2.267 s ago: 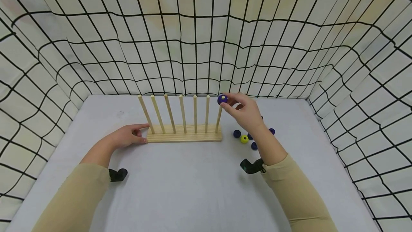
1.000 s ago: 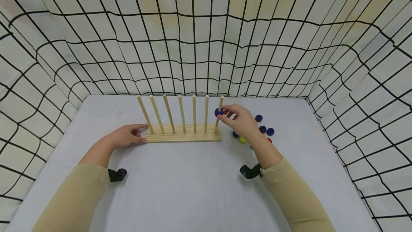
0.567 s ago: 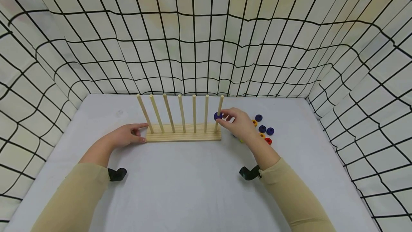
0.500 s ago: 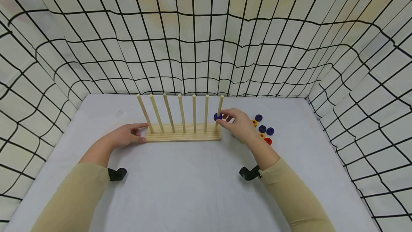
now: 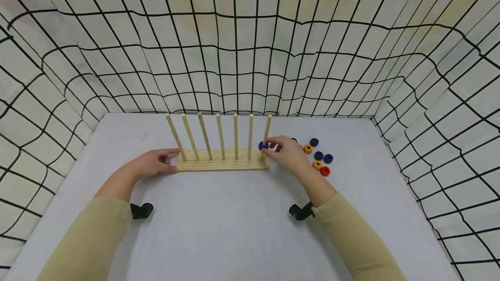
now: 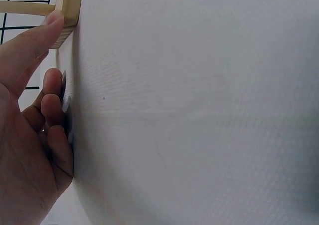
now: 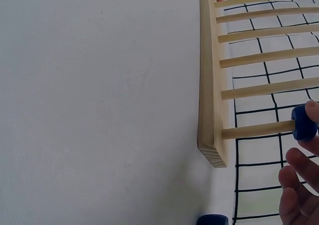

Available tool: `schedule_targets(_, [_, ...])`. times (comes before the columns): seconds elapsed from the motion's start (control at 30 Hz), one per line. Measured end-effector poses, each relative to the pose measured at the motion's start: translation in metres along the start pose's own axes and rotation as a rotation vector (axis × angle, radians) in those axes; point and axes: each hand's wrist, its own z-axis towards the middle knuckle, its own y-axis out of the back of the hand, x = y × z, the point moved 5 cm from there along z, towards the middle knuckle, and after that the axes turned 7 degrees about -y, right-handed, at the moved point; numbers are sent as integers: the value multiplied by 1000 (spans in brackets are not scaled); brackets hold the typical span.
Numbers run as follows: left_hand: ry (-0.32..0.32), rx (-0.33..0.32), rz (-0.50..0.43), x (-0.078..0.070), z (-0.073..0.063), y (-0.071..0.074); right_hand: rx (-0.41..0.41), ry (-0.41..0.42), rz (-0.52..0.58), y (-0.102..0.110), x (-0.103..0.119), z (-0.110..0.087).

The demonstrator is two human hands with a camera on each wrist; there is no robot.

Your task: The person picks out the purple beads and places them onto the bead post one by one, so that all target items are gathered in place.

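A wooden peg rack (image 5: 222, 166) with several upright dowels stands on the white-covered table. At its left end my left hand (image 5: 153, 164) holds the base between thumb and index finger; in the left wrist view the thumb (image 6: 56, 21) lies against the base's end, other fingers curled beside it. My right hand (image 5: 291, 153) pinches a dark blue bead (image 5: 263, 146) threaded on the rightmost dowel (image 5: 267, 127), roughly midway down. The right wrist view shows that blue bead (image 7: 304, 122) around the dowel, above the base. The other dowels carry no beads.
Loose beads lie right of the rack: blue ones (image 5: 328, 158), orange ones (image 5: 307, 149) and a red one (image 5: 325, 171). Part of another blue bead (image 5: 294, 139) shows behind the right hand. Black netting (image 5: 238, 62) over white cloth walls surrounds the table's back and sides.
My right hand has lowered the blue bead from the rightmost dowel's tip to about midway down. More loose beads show as the forearm shifts. My left hand stays at the rack's end.
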Motion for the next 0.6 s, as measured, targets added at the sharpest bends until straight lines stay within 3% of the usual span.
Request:
schedule_targets(0.2, [-5,-2,-8,-1,0,1,16,-70,-34,-8,-5,2])
schedule_targets(0.6, [-32,3,-5,-1,0,2,34,-118,-83,-21,-7,2])
